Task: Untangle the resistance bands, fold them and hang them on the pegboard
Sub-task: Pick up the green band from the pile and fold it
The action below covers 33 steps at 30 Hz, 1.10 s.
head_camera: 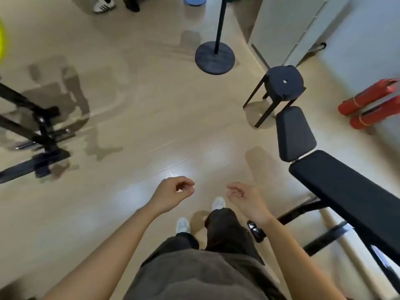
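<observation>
Both your left hand point(173, 192) and right hand point(242, 195) hang out front, fingers loosely curled, holding nothing, and no resistance bands or pegboard are in view, just a blurry yellow-green smear point(2, 40) far off left of your left hand that I can't identify. So which way the bands point or run lengthwise, can't tell; my guess is they'll be light, floppy and stretchy, so grab a free loop end, not the knot.

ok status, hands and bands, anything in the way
Both empty, loosely curled: left hand, right hand. No bands or pegboard in view. Bench close on the right, stool and stand ahead.
</observation>
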Each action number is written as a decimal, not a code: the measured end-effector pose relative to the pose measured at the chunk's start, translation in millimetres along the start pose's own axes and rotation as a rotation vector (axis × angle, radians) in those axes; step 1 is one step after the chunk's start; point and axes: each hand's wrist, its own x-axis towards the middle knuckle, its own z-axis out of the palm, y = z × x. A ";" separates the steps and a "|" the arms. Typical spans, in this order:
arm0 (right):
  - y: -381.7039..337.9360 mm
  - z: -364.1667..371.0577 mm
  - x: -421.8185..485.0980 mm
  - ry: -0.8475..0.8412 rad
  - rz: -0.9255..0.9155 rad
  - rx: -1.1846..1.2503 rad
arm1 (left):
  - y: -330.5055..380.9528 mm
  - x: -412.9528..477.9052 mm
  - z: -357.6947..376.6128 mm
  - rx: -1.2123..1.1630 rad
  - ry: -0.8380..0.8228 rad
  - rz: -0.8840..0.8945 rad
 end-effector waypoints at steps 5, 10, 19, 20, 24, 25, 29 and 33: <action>-15.8 3.6 65.7 -0.113 -0.012 -0.088 | 6.6 40.5 -26.7 0.054 -0.002 -0.076; -44.2 -21.9 156.6 -0.177 -0.065 -0.118 | 36.8 114.0 -49.4 0.054 0.057 -0.117; -132.9 -85.6 290.9 -0.256 -0.130 -0.187 | 84.5 209.6 -108.7 -0.047 0.210 -0.188; -144.9 -87.9 303.8 -0.251 -0.149 -0.199 | 85.3 216.9 -118.8 -0.064 0.218 -0.184; -198.4 -80.3 362.1 -0.291 -0.139 -0.263 | 79.9 255.2 -165.8 -0.120 0.263 -0.211; -212.1 -76.3 377.2 -0.310 -0.126 -0.275 | 77.8 268.5 -178.8 -0.124 0.260 -0.214; -268.9 -61.6 433.3 -0.338 -0.080 -0.313 | 70.0 334.1 -242.7 -0.052 0.201 -0.171; -330.7 -48.8 481.5 -0.337 -0.069 -0.401 | 70.2 393.0 -322.9 0.058 0.135 -0.132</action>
